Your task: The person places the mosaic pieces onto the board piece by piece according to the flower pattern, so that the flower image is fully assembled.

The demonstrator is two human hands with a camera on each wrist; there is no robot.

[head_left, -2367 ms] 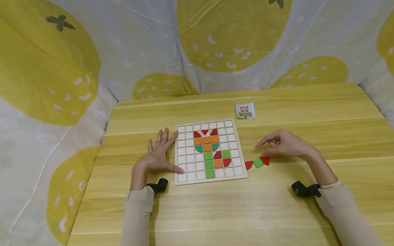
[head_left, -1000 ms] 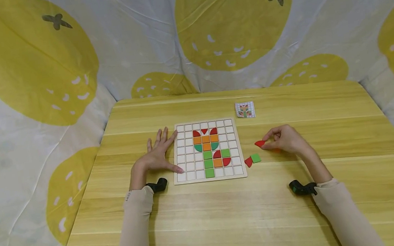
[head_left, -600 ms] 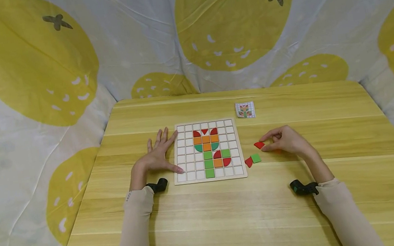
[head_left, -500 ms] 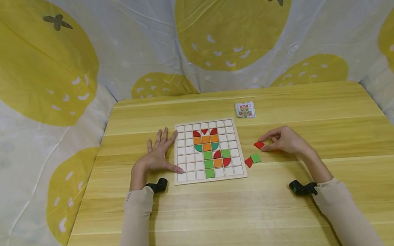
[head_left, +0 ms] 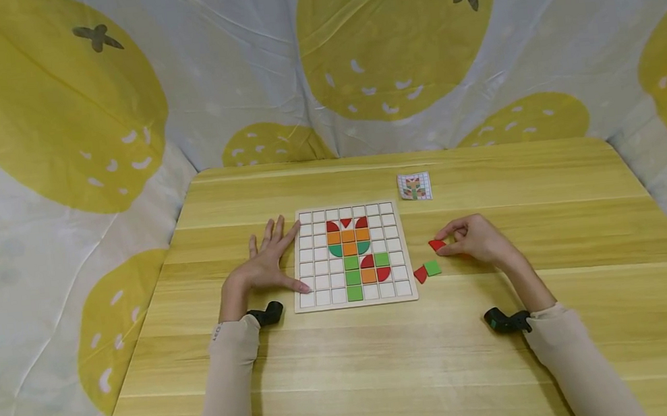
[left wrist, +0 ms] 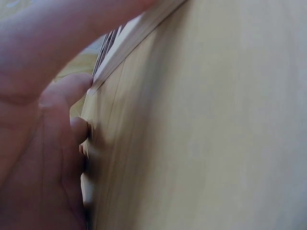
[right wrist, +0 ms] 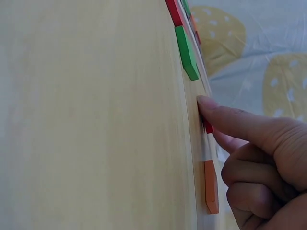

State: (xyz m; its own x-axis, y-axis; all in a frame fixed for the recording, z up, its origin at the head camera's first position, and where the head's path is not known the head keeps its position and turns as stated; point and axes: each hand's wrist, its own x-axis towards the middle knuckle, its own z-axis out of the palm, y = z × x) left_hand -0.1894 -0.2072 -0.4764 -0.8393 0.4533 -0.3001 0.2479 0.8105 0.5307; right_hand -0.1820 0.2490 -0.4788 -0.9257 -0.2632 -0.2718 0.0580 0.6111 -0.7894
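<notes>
A square wooden grid board [head_left: 406, 295] lies on the table, with red, orange and green tiles forming a flower in its cells. My left hand [head_left: 263, 263] is spread at the board's left side, thumb over the lower rim and index fingertip at the upper rim. To the right of the board, my right hand [head_left: 476, 240] pinches a red quarter-circle tile [head_left: 436, 245] between thumb and index finger, at the tabletop. Nearer the board lie another red quarter-circle tile [head_left: 420, 274] and a green square tile [head_left: 433, 268], touching or almost touching.
In the right wrist view an orange tile [right wrist: 211, 187] lies beneath the right hand, mostly hidden from the head view. A small printed card [head_left: 415, 186] with a flower pattern on a grid lies behind the board. A lemon-patterned cloth [head_left: 400, 31] hangs around the wooden table [head_left: 375, 373].
The right hand has taken hold of the red quarter-circle tile and drawn it away from the green square, which turned slightly. Lately it shifted a little left. The left hand stays put.
</notes>
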